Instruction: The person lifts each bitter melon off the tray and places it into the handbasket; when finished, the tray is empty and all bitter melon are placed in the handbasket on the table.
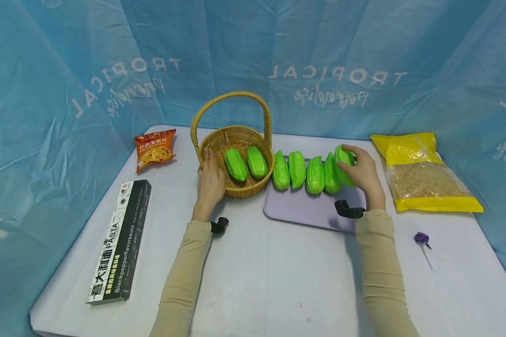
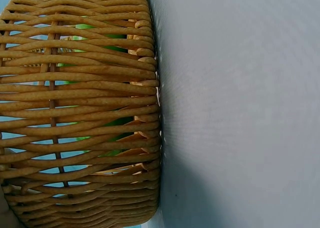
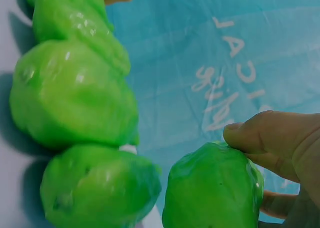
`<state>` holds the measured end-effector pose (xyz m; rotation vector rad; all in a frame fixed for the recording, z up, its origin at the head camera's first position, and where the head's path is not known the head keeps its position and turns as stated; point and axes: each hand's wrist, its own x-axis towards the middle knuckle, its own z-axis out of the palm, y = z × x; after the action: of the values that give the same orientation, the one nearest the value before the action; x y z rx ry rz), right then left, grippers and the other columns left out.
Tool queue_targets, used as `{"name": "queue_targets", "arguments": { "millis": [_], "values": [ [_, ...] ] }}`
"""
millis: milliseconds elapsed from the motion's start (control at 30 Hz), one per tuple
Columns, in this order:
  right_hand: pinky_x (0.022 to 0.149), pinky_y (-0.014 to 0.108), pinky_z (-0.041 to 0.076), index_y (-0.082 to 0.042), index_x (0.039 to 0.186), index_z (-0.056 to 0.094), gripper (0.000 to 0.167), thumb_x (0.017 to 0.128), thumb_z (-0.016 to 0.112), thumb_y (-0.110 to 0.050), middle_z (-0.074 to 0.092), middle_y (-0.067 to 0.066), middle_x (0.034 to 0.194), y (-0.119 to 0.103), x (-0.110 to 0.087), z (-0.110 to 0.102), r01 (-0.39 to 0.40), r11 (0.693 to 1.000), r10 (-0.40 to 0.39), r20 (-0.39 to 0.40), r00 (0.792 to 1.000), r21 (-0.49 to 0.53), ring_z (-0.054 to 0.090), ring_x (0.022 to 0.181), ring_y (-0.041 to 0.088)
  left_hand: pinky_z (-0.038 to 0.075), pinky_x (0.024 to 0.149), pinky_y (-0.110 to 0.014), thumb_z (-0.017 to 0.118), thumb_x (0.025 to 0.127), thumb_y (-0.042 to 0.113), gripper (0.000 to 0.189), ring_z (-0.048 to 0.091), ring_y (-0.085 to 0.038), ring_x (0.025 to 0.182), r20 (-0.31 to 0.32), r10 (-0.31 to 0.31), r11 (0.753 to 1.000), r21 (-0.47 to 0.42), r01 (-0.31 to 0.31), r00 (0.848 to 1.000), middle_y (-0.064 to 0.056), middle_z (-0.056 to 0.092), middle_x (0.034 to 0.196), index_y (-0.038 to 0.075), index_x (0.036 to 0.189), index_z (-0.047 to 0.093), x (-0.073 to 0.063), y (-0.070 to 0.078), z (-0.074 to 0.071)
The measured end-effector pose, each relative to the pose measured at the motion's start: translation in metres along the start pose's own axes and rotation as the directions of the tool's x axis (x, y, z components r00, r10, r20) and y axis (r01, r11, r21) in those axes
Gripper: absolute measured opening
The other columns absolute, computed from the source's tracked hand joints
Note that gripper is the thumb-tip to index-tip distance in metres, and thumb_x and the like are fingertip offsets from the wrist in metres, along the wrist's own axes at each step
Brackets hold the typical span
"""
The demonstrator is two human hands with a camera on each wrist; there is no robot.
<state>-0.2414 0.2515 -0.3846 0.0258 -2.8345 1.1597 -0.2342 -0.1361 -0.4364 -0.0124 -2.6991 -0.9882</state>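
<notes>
A yellow-brown wicker basket [image 1: 240,191] with a tall handle stands at the back, holding two green bitter melons [image 1: 235,165]. Against its left side, by the foot of the handle, rests my left hand [image 1: 211,180], fingers straight. The left wrist view is filled by the woven basket wall [image 2: 80,97], with green showing through the gaps. My right hand [image 1: 364,172] grips a bitter melon [image 3: 215,188] between thumb and fingers, above the right part of a lilac tray [image 1: 303,215]. Several more bitter melons [image 1: 315,175] lie in a row along the tray's back.
At the left are an orange snack bag [image 1: 154,149] and a long black-and-white pasta box [image 1: 120,241]. A yellow bag with a clear window [image 1: 426,173] lies right of the tray, and a small purple flower [image 1: 421,238] nearer. A blue curtain [image 1: 236,56] hangs behind the table.
</notes>
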Motion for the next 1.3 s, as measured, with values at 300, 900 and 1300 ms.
{"name": "queue_targets", "arguments": {
  "millis": [300,900,1300],
  "values": [
    [0.109,0.058,0.033,-0.008,0.148,0.041,0.057,0.095,0.059,-0.02,0.036,0.022,0.152,-0.019,0.007,0.006,0.038,0.999,-0.038,0.03,0.999,0.01,0.036,0.136,0.046,0.021,0.116,-0.054,0.033,0.101,0.009,0.059,0.019,-0.04,0.147,0.008,0.0,1.0,-0.005,0.0,1.0,-0.021,0.009,0.162,-0.005,0.153,0.011,0.0,0.001,-0.001],
    [0.111,0.053,0.032,-0.011,0.146,0.044,0.056,0.094,0.062,-0.018,0.036,0.016,0.153,-0.069,0.018,0.028,0.139,0.986,-0.147,0.086,0.985,0.095,0.035,0.138,0.04,0.02,0.116,-0.054,0.033,0.1,0.008,0.06,0.019,-0.038,0.147,0.015,-0.006,1.0,-0.001,0.006,1.0,-0.021,0.008,0.162,-0.005,0.153,0.01,0.0,0.0,-0.001],
    [0.112,0.051,0.032,-0.014,0.146,0.043,0.057,0.093,0.063,-0.02,0.037,0.011,0.153,-0.101,0.019,0.046,0.208,0.973,-0.223,0.171,0.96,0.103,0.035,0.141,0.034,0.02,0.115,-0.054,0.032,0.101,0.01,0.059,0.021,-0.038,0.147,0.017,0.004,1.0,0.005,-0.005,1.0,-0.021,0.009,0.162,-0.006,0.153,0.01,0.0,0.001,-0.002]
  ]
}}
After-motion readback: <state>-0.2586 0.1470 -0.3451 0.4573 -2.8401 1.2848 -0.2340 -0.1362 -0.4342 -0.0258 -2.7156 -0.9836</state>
